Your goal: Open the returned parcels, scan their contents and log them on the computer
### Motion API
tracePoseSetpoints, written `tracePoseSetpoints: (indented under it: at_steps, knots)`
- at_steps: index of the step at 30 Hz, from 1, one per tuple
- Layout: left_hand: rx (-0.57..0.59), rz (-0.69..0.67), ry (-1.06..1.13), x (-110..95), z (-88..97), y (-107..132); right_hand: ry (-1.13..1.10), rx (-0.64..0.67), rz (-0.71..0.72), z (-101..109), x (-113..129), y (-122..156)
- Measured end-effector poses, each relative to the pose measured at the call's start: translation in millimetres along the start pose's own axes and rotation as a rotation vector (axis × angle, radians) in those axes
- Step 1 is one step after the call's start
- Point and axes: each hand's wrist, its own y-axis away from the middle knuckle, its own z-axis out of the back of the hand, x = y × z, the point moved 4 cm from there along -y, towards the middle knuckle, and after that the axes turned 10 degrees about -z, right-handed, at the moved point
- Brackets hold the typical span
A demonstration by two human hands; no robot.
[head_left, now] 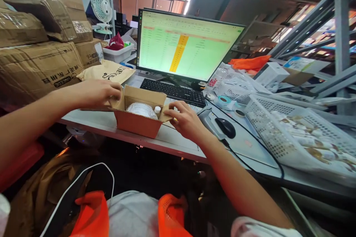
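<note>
The left hand (pixel 103 92) pinches one flap of the cardboard box (pixel 139 125) and the right hand (pixel 185 119) grips the other. The white-capped bottle (pixel 157 110) inside could tip or block the flaps.

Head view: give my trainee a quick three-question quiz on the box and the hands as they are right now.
1. True or false: the cardboard box is taped shut.
2. What lies just right of the right hand? A) stapler B) black mouse C) scissors
3. Fill in: the left hand holds the box's left ___.
Key: 1 false, its flaps stand open; 2 B; 3 flap.
</note>
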Motion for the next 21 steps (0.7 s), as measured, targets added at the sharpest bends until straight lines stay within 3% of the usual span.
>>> tracePoseSetpoints:
  at_steps: [3, 6, 8, 11, 13, 16, 18, 21]
  knots:
    - [-0.137, -0.042, 0.045, 26, -17.4, 31, -0.036, -0.150, -0.034, -16, -8, 13]
    - [-0.350, -0.013, 0.097, 30, -34.7, 45, -0.151, -0.258, -0.105, -33, -15, 15]
    - [-0.501, 0.060, 0.115, 24, -41.0, 43, -0.261, -0.328, -0.255, -41, -23, 10]
    - [-0.676, 0.317, 0.124, 19, -44.4, 26, -0.452, -0.374, -0.654, -50, -45, 2]
    - [-0.638, 0.525, 0.139, 20, -48.8, 6, -0.625, -0.232, -0.946, -61, -59, -3]
    - [-0.420, 0.687, 0.181, 27, -58.0, -27, -0.820, 0.060, -1.230, -75, -73, -7]
    - [-0.304, 0.712, 0.224, 34, -62.2, -46, -0.854, 0.129, -1.298, -76, -80, -11]
    - [-0.203, 0.748, 0.293, 44, -62.8, -63, -0.867, 0.128, -1.327, -71, -88, -20]
